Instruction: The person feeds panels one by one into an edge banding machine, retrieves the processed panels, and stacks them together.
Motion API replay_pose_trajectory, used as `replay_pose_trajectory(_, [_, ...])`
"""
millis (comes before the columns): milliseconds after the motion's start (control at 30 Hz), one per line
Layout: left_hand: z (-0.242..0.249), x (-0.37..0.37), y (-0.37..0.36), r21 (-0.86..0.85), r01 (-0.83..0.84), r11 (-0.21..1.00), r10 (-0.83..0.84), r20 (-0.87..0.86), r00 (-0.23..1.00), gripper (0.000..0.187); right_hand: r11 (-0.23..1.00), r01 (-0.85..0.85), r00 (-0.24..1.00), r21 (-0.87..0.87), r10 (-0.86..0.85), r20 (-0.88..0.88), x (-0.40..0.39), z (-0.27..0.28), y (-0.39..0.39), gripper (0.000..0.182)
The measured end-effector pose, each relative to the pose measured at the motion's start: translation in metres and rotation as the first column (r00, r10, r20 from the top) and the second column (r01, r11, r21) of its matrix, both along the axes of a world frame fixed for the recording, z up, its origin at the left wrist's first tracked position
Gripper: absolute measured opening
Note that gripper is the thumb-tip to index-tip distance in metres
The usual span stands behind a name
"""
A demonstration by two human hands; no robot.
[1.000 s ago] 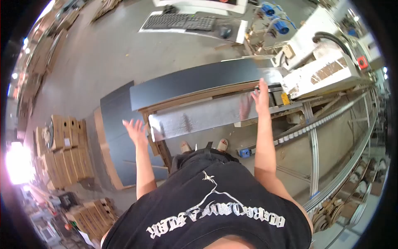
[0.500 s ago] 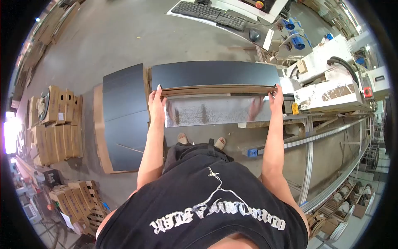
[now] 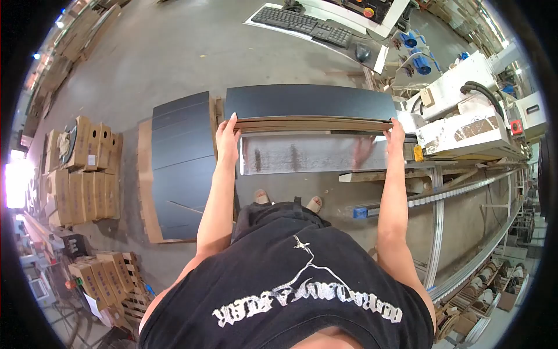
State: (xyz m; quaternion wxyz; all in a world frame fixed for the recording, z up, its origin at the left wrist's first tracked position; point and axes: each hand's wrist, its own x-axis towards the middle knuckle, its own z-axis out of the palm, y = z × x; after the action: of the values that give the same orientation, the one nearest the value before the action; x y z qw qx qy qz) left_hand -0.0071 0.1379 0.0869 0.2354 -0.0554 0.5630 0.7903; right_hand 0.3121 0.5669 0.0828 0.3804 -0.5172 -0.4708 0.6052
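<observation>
At the near L corner of a stack of dark boards [image 3: 311, 103], the L hand [image 3: 228, 139] has hold of the end, w/ its fingers bent round the corner. The R hand [image 3: 396, 138] grips the near R corner in much the same way. So the stack is btwn the 2 hands, out in front of the person, flat side up. Its top is dark blue-grey & its near edge shows thin brown layers. Can't tell if it's lifted or just resting.

Closer to the person, right by that edge, is a long shiny strip [image 3: 322, 156] w/ dark smudges. Then come 2 feet in sandals [image 3: 314, 204] & a black shirt [image 3: 261, 262] w/ white print.

L of the stack, near but apart, more dark boards [image 3: 183, 142] lie on brown cardboard [image 3: 145, 180]. Further L, lots of brown boxes [image 3: 81, 198] are piled up.

On the R, a big white machine [image 3: 459, 139] stands near the R hand, w/ a small yellow bit [image 3: 418, 153] by its near corner. Up top, past the stack, are a black keyboard [image 3: 302, 23] & a mouse [image 3: 362, 53].
</observation>
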Motion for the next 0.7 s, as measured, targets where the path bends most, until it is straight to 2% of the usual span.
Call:
replay_pose_trajectory(67, [-0.003,-0.004,-0.004,-0.07,0.057,0.996,-0.057,-0.003,0.998,0.043,1.0,-0.017,0.998,-0.009,0.017,0.057,0.003,0.004,0.002,0.034])
replay_pose_trajectory(167, [0.01,-0.005,-0.01,-0.286,0.103,0.953,-0.118,-0.035,0.992,0.044,0.914,-0.061,0.98,0.401,-0.021,0.198,0.004,-0.003,0.008,0.043])
replay_pose_trajectory(200, [0.017,-0.003,-0.011,-0.438,0.055,0.897,-0.122,-0.126,0.984,0.048,0.886,-0.09,0.955,0.455,-0.053,0.292,0.007,-0.004,0.014,0.045])
replay_pose_trajectory(300, [0.022,-0.004,-0.011,-0.415,-0.097,0.904,-0.118,-0.462,0.879,0.051,0.71,-0.203,0.803,0.675,-0.274,0.53,0.007,0.013,0.001,0.038])
replay_pose_trajectory(333, [0.017,-0.008,-0.01,-0.454,-0.161,0.877,-0.122,-0.533,0.837,0.048,0.738,-0.164,0.815,0.654,-0.273,0.512,0.006,0.018,-0.005,0.036])
replay_pose_trajectory(400, [0.028,0.0,-0.013,-0.478,-0.239,0.845,-0.137,-0.626,0.768,0.047,0.697,-0.224,0.763,0.682,-0.31,0.568,0.014,0.005,-0.001,0.039])
replay_pose_trajectory(433, [0.024,-0.001,-0.017,-0.508,-0.262,0.821,-0.124,-0.607,0.785,0.047,0.636,-0.216,0.835,0.741,-0.272,0.478,0.019,-0.011,-0.001,0.034])
replay_pose_trajectory(467, [0.025,0.001,-0.026,-0.52,-0.287,0.805,-0.124,-0.62,0.775,0.047,0.714,-0.137,0.902,0.687,-0.197,0.384,0.02,-0.013,-0.016,0.026])
replay_pose_trajectory(500, [0.016,-0.005,-0.04,-0.454,-0.229,0.861,-0.09,-0.579,0.81,0.04,0.798,-0.028,0.95,0.602,-0.166,0.265,0.022,-0.02,-0.031,0.021])
replay_pose_trajectory(533, [0.006,-0.007,-0.054,-0.384,-0.173,0.907,-0.062,-0.529,0.846,0.033,0.832,-0.013,0.98,0.555,-0.101,0.174,0.03,-0.015,-0.053,0.018])
replay_pose_trajectory(567, [0.014,0.001,-0.069,-0.335,-0.144,0.931,-0.015,-0.43,0.903,0.026,0.92,0.042,0.996,0.389,-0.071,0.062,0.037,-0.004,-0.078,0.018])
replay_pose_trajectory(600, [0.01,0.006,-0.086,-0.26,-0.125,0.957,-0.005,-0.447,0.894,0.026,0.959,0.082,0.995,0.273,-0.062,-0.082,0.043,0.017,-0.111,0.014])
replay_pose_trajectory(700, [0.016,0.034,-0.129,-0.254,-0.091,0.963,-0.015,-0.389,0.921,0.028,0.981,0.107,0.991,0.159,-0.093,-0.095,0.075,0.006,-0.157,0.014])
